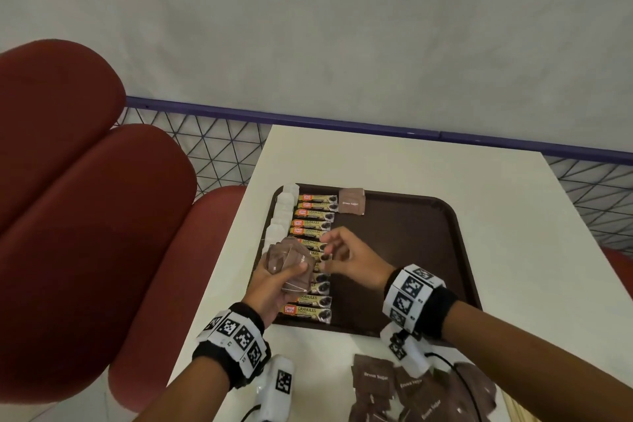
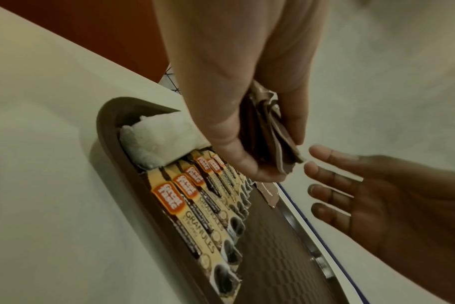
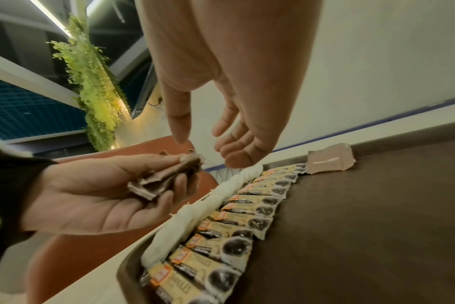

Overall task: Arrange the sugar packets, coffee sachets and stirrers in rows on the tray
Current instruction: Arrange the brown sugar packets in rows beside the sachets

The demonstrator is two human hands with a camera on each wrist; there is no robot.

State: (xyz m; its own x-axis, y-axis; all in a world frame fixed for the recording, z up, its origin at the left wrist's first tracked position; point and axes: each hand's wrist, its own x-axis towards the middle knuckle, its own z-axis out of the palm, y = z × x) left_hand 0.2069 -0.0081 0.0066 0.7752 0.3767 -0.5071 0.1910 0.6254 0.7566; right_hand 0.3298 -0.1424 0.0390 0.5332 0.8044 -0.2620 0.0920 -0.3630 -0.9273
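So the tray [image 1: 411, 216] is sitting on the white surface [image 1: 513, 216] and it's filling up from its left side: a column of white wrapped pieces [image 1: 282, 216] is lying right against the tray's left rim (stirrers, I'm guessing, though the wrapping makes it hard to be sure), and just beside that a full row of coffee sachets [image 1: 313, 212] is running from the tray's far edge down to its near edge. Those two rows are looking done to me. The sugar is only getting started: one brown sugar packet [image 1: 352, 201] is lying at the tray's far edge, just past the top of the sachet row. The left hand [image 1: 274, 284] is holding a small bunch of brown sugar packets [image 1: 291, 260] above the tray's left part, its fingers [image 2: 294, 123] curling round them, and the right hand [image 1: 352, 257] is hovering next to that bunch with fingers relaxed and parted, holding nothing. A loose pile of sugar packets [image 1: 394, 384] is waiting on the surface near the tray's front edge, so most of the sugar row is left to lay out.
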